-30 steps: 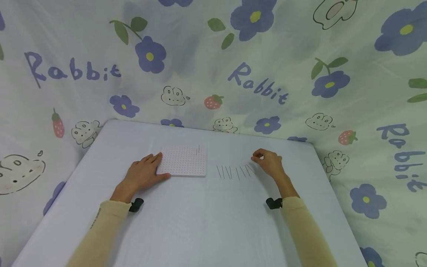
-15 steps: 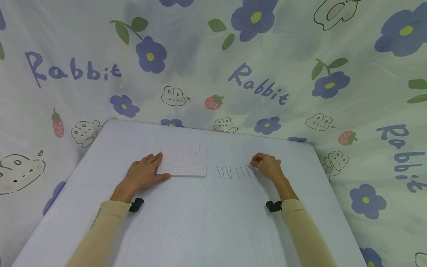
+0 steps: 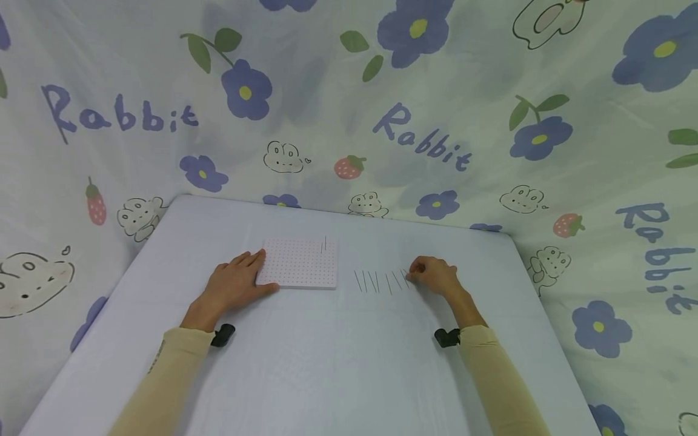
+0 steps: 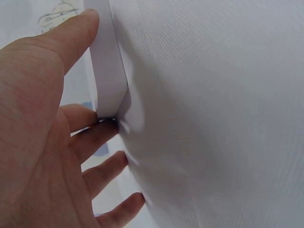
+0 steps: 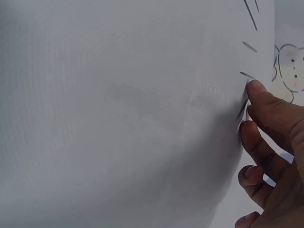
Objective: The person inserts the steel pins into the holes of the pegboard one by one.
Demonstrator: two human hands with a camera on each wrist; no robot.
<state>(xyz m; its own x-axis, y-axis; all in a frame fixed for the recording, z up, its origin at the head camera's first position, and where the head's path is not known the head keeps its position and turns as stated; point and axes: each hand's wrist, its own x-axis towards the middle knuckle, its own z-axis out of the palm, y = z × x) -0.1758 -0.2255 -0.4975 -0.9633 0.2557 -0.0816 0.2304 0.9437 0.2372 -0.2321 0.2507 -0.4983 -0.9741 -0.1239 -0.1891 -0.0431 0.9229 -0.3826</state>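
A white board with a grid of small holes (image 3: 300,263) lies flat on the table. Two thin dark sticks (image 3: 325,243) stand upright in its far right corner. My left hand (image 3: 234,281) rests against the board's left side, fingers spread, with the thumb along the front edge; in the left wrist view the thumb (image 4: 78,35) touches the board's side wall (image 4: 108,66). Right of the board, several dark sticks (image 3: 375,282) lie in a row. At the row's right end my right hand (image 3: 436,275) pinches a thin dark stick (image 5: 242,108) between thumb and fingertips, partly hidden.
The white table (image 3: 338,363) has its far edge close behind the board. A patterned curtain (image 3: 327,109) hangs behind it and at both sides. A small black wrist device (image 3: 448,336) sits on the right wrist, another on the left (image 3: 222,335).
My right hand has moved down and slightly left to the rightmost stick of the row, which its fingertips now meet. The left hand and the board have stayed still.
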